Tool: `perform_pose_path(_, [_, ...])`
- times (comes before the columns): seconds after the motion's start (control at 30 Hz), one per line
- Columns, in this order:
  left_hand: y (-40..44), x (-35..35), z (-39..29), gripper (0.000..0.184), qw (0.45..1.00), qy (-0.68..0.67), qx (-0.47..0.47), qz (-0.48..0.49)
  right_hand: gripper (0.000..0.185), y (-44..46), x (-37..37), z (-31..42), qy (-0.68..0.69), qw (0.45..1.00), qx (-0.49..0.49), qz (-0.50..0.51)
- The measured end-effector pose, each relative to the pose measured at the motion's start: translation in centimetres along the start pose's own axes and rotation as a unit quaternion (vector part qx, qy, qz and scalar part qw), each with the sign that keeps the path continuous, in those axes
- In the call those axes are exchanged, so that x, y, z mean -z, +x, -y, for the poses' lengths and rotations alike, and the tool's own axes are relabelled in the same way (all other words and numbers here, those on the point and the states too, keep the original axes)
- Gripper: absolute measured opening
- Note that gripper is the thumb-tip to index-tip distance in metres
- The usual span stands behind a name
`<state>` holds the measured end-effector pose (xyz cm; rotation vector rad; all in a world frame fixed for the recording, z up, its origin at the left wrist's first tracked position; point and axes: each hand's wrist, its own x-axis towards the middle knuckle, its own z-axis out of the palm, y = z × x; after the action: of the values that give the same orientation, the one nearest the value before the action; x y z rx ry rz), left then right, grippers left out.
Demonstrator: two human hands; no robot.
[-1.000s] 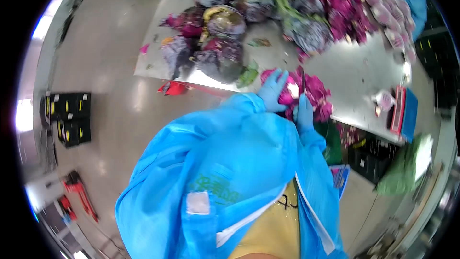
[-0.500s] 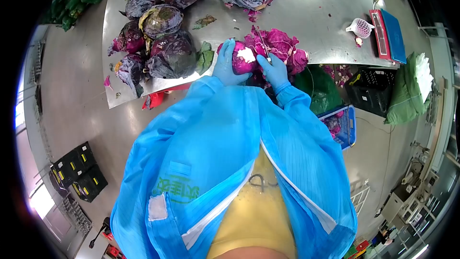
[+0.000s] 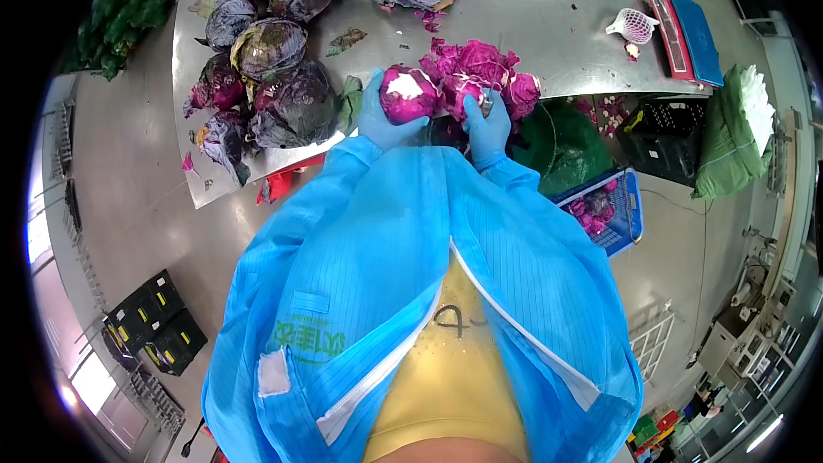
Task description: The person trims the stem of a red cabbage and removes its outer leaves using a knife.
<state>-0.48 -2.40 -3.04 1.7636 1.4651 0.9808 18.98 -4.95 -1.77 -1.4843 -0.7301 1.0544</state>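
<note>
My left hand (image 3: 383, 118), in a blue glove, is wrapped round a trimmed red cabbage (image 3: 406, 105) at the table's near edge. The cabbage's white cut stem faces up and its skin is bright purple. Just to the right, my gloved right hand (image 3: 487, 124) is closed round a knife (image 3: 487, 99); only a bit of metal shows above the fingers. Loose purple cabbage leaves (image 3: 477, 64) are piled directly behind and beside that hand. Untrimmed red cabbages (image 3: 294, 103) with dark outer leaves are heaped to the left of my left hand.
The steel table (image 3: 549, 26) carries a white foam net (image 3: 633, 26) and a red-and-blue box (image 3: 686, 39) at right. Below its edge are a green sack (image 3: 561, 150), a blue basket (image 3: 630, 206) with purple pieces, and a black crate (image 3: 664, 159). Black crates (image 3: 154, 321) stand on the floor at left.
The cabbage in my left hand has turned so its cut stem shows more fully. My right hand has drawn apart from it, and the knife blade shows less.
</note>
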Motion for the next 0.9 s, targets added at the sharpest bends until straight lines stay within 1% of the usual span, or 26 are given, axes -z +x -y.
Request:
perform_pose_path(0.03, [0.0, -0.3, 0.9, 0.112, 1.0, 0.002, -0.001, 0.002, 0.027, -0.1, 0.1, 0.1, -0.081, 0.995, 0.054, 0.016])
perform_pose_path(0.07, [0.0, -0.6, 1.8, 0.112, 0.999, -0.033, 0.001, 0.001, 0.027, 0.1, 0.3, -0.3, -0.08, 0.995, 0.053, 0.014])
perform_pose_path(0.1, [0.0, -0.7, 2.1, 0.113, 0.998, -0.069, 0.002, -0.001, 0.027, 0.3, 0.6, -0.6, -0.074, 0.994, 0.074, -0.019])
perform_pose_path(0.13, [-0.1, -0.7, 2.4, 0.113, 0.998, -0.069, 0.002, -0.001, 0.027, 0.7, 0.9, -0.8, -0.069, 0.992, 0.096, -0.053])
perform_pose_path(0.17, [-0.2, -0.5, 2.6, 0.111, 0.996, -0.08, -0.033, 0.002, 0.03, 1.4, 1.6, -0.7, -0.166, 0.978, 0.086, -0.088])
perform_pose_path(0.2, [-0.3, -0.4, 2.7, 0.109, 0.993, -0.09, -0.069, 0.005, 0.034, 1.7, 1.9, 0.8, -0.305, 0.937, 0.147, -0.089])
perform_pose_path(0.23, [-0.5, -0.4, 2.0, 0.111, 0.981, -0.188, -0.045, 0.018, 0.035, 2.0, 1.5, 1.9, -0.324, 0.932, 0.14, -0.08])
perform_pose_path(0.27, [-0.5, -0.3, 1.6, 0.111, 0.981, -0.186, -0.045, 0.02, 0.037, 2.2, 1.0, 2.6, -0.344, 0.927, 0.133, -0.07])
perform_pose_path(0.3, [-0.7, -0.2, 1.2, 0.112, 0.973, -0.228, -0.016, 0.025, 0.037, 2.1, 0.4, 3.2, -0.343, 0.928, 0.13, -0.071])
perform_pose_path(0.33, [-0.7, -0.2, 0.9, 0.113, 0.963, -0.269, 0.013, 0.028, 0.038, 2.1, -0.4, 3.7, -0.328, 0.928, 0.169, -0.052])
perform_pose_path(0.37, [-0.6, 0.0, 0.8, 0.113, 0.963, -0.269, 0.014, 0.029, 0.039, 2.4, -1.1, 3.9, -0.313, 0.926, 0.208, -0.032])
perform_pose_path(0.4, [-0.5, 0.1, 0.5, 0.109, 0.97, -0.238, -0.024, 0.037, 0.041, 3.2, -1.7, 3.5, -0.281, 0.932, 0.226, 0.025])
perform_pose_path(0.43, [-0.4, 0.4, 0.3, 0.106, 0.975, -0.207, -0.063, 0.045, 0.04, 3.6, -2.3, 3.2, -0.271, 0.939, 0.193, 0.087])
perform_pose_path(0.47, [-0.3, 0.6, 0.0, 0.106, 0.976, -0.205, -0.063, 0.044, 0.039, 4.1, -2.9, 2.9, -0.26, 0.941, 0.159, 0.148])
perform_pose_path(0.5, [-0.1, 0.9, -0.7, 0.103, 0.976, -0.193, -0.084, 0.058, 0.041, 4.9, -3.3, 2.2, -0.27, 0.932, 0.142, 0.197])
perform_pose_path(0.53, [0.0, 1.0, -0.8, 0.101, 0.976, -0.187, -0.095, 0.065, 0.041, 5.6, -3.6, 1.1, -0.269, 0.932, 0.142, 0.198])
perform_pose_path(0.57, [0.0, 1.1, -0.9, 0.1, 0.975, -0.181, -0.106, 0.072, 0.04, 6.3, -3.8, 0.0, -0.228, 0.936, 0.06, 0.261])
perform_pose_path(0.6, [0.1, 1.1, -0.6, 0.098, 0.969, -0.212, -0.099, 0.082, 0.039, 6.4, -4.1, 0.5, -0.184, 0.929, -0.022, 0.321])
perform_pose_path(0.63, [0.1, 1.0, -0.3, 0.097, 0.965, -0.227, -0.094, 0.086, 0.035, 6.3, -3.8, 1.4, -0.153, 0.921, -0.082, 0.35])
perform_pose_path(0.67, [0.0, 1.0, -0.1, 0.096, 0.962, -0.242, -0.089, 0.091, 0.035, 6.5, -3.6, 1.6, -0.153, 0.92, -0.083, 0.351])
perform_pose_path(0.73, [0.0, 0.8, 0.2, 0.1, 0.963, -0.225, -0.132, 0.075, 0.035, 7.2, -3.5, 1.7, -0.208, 0.897, -0.087, 0.38])
perform_pose_path(0.77, [-0.1, 0.8, 0.4, 0.1, 0.963, -0.225, -0.131, 0.074, 0.035, 7.3, -3.4, 1.4, -0.209, 0.897, -0.088, 0.38])
perform_pose_path(0.83, [-0.1, 0.8, 0.6, 0.104, 0.969, -0.204, -0.121, 0.068, 0.033, 7.3, -3.3, 1.2, -0.287, 0.881, 0.112, 0.359])
perform_pose_path(0.87, [-0.1, 0.8, 0.6, 0.104, 0.969, -0.204, -0.122, 0.068, 0.033, 7.3, -3.5, 1.0, -0.287, 0.881, 0.112, 0.359])
perform_pose_path(0.9, [0.1, 1.0, 0.4, 0.106, 0.975, -0.178, -0.111, 0.075, 0.03, 7.0, -3.9, 1.6, -0.374, 0.851, 0.157, 0.333])
